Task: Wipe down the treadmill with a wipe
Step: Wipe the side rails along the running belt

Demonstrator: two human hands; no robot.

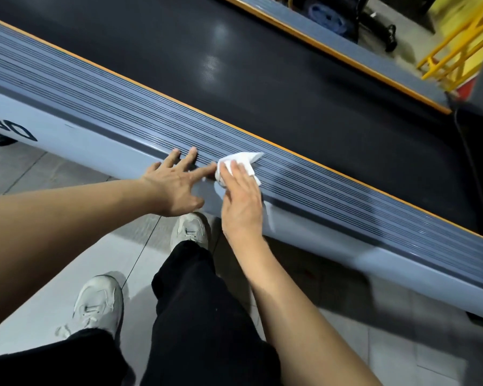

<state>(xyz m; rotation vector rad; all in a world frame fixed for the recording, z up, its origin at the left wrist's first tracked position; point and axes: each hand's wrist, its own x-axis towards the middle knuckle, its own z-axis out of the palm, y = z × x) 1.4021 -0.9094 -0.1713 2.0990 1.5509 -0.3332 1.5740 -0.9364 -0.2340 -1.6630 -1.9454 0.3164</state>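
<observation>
- Treadmill [262, 87] runs diagonally from far left to near right; dark belt [290, 107] in the middle, thin orange strip [290, 151] along the belt's near edge.
- Near side rail [95, 112]: grey, ribbed with fine dark lines; smooth pale grey side panel [101, 151] below it, dark letters partly visible at the far left edge.
- Wipe [241, 160]: white, crumpled, lying on the ribbed rail about midway along it, 1 corner pointing right toward the orange strip.
- Right hand [241, 201]: flat on top of the wipe, fingers straight and together, pressing it onto the rail; grip wide, nothing curled round the wipe as far as visible. Wipe sticks out past the fingertips and on both sides.
- Left hand [176, 185]: just left of the wipe, fingers spread and straight, fingertips resting on the rail's near edge; index finger points right, its tip at the wipe's left edge. Grip wide, holding nothing.
- Both forearms bare, coming in from the near side.
- Below the hands: black trousers [201, 316], 2 white sneakers [101, 305] on a grey tiled floor [39, 174]; 1 sneaker is close to the treadmill's side panel.
- Far right: second rail, yellow metal frame [452, 45], dark blurred items on the floor beyond.
- Right part of the view is motion-blurred.
</observation>
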